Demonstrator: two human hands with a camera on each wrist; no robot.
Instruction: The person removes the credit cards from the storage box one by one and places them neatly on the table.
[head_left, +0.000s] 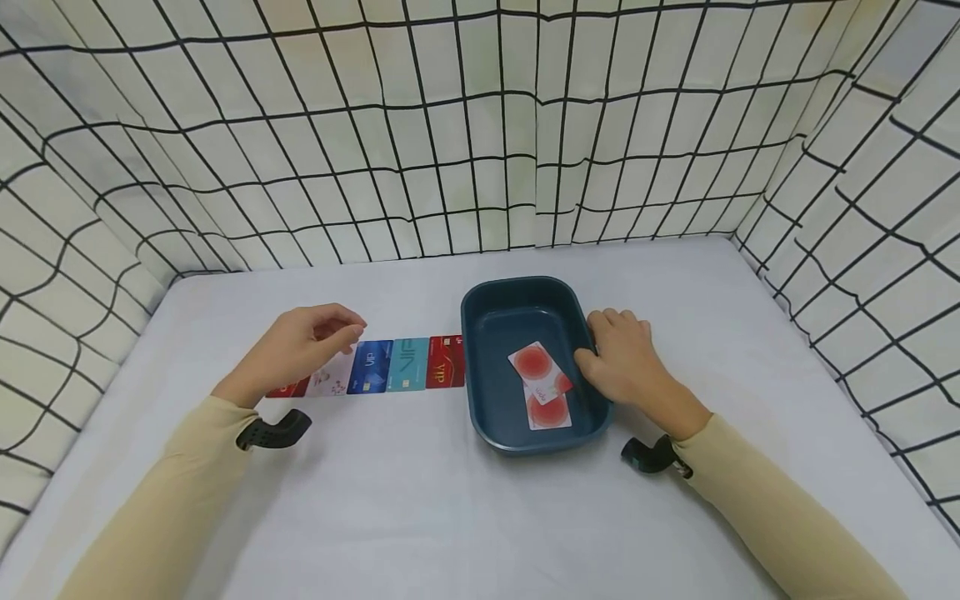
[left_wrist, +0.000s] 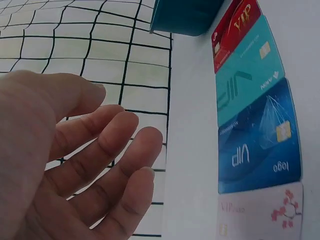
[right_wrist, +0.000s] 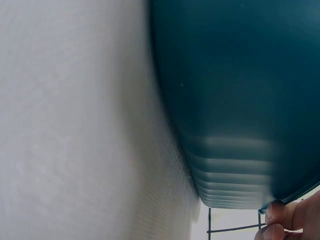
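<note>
My left hand (head_left: pixel 292 350) hovers over the left end of a row of plastic cards, fingers loosely bent and holding nothing. Beneath it are a white floral card (left_wrist: pixel 260 212) and, partly hidden, a red card (head_left: pixel 288 390). The row continues rightward with a blue VIP card (head_left: pixel 371 367), a teal VIP card (head_left: pixel 407 365) and a red VIP card (head_left: pixel 446 362), which reaches the tray's left side. My right hand (head_left: pixel 626 362) grips the right rim of a dark blue rectangular tray (head_left: pixel 491 350). Inside it, two white cards with red circles overlap, an upper card (head_left: pixel 534 364) and a lower card (head_left: pixel 549 417).
A white cloth covers the table (head_left: pixel 420 492). Black netting (head_left: pixel 420 158) over pale sheeting rises along the back and both sides. A black wrist device (head_left: pixel 273 430) sits at the left cuff, and another black device (head_left: pixel 648 455) at the right cuff.
</note>
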